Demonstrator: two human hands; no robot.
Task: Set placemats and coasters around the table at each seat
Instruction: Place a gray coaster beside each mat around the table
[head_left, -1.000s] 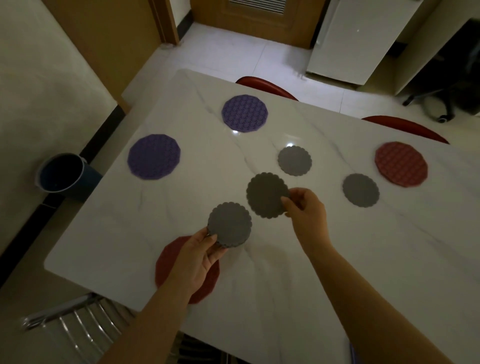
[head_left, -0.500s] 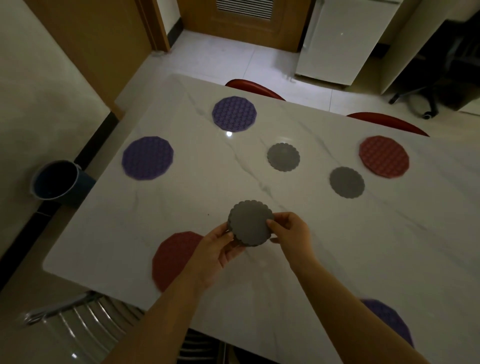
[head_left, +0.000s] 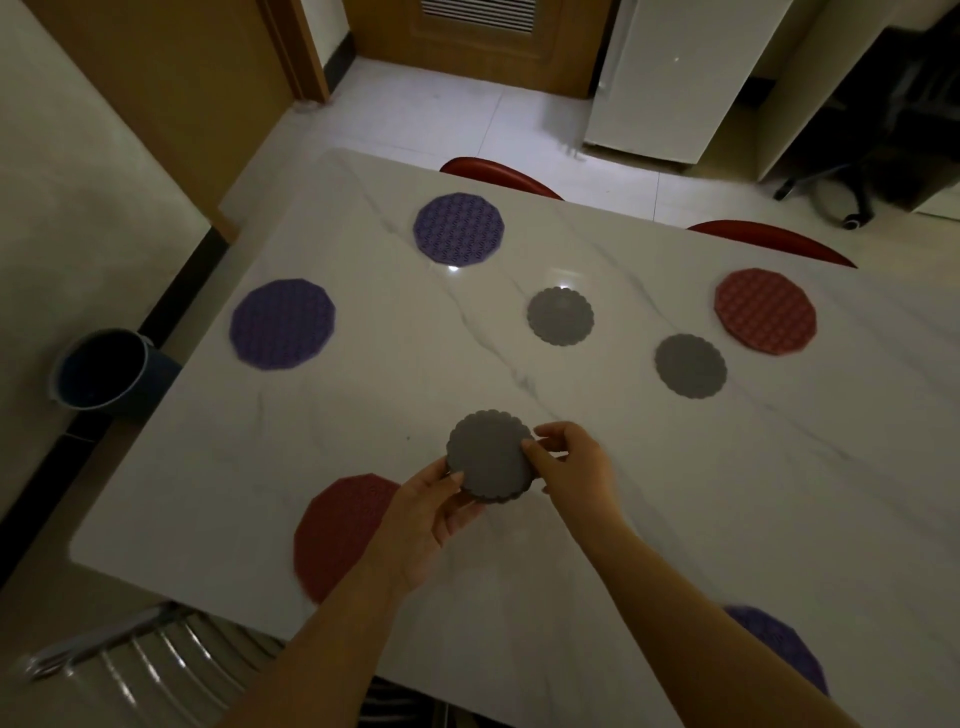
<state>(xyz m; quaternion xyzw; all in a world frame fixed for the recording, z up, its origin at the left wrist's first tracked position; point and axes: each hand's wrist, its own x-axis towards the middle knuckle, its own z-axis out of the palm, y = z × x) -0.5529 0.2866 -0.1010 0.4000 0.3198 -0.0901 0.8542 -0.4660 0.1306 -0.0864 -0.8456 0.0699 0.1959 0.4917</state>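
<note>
Both hands hold a stack of grey scalloped coasters (head_left: 491, 454) above the near middle of the white marble table (head_left: 597, 519). My left hand (head_left: 423, 525) grips the stack from below and the left. My right hand (head_left: 574, 467) pinches its right edge. Two more grey coasters (head_left: 560, 316) (head_left: 690, 366) lie flat further back. Purple placemats lie at the far centre (head_left: 459, 229), at the left (head_left: 283, 323) and at the near right (head_left: 779, 649). Red placemats lie at the near left (head_left: 340, 530), partly under my left wrist, and at the far right (head_left: 764, 310).
Two red chair backs (head_left: 498, 174) (head_left: 769, 241) stand at the table's far edge. A metal chair back (head_left: 130, 670) is at the near left corner. A dark bucket (head_left: 104, 371) sits on the floor to the left. A white cabinet (head_left: 670, 78) stands behind.
My right hand brought its coaster back onto the stack held by my left hand. Both hands now hold the stack together, and the view has shifted slightly.
</note>
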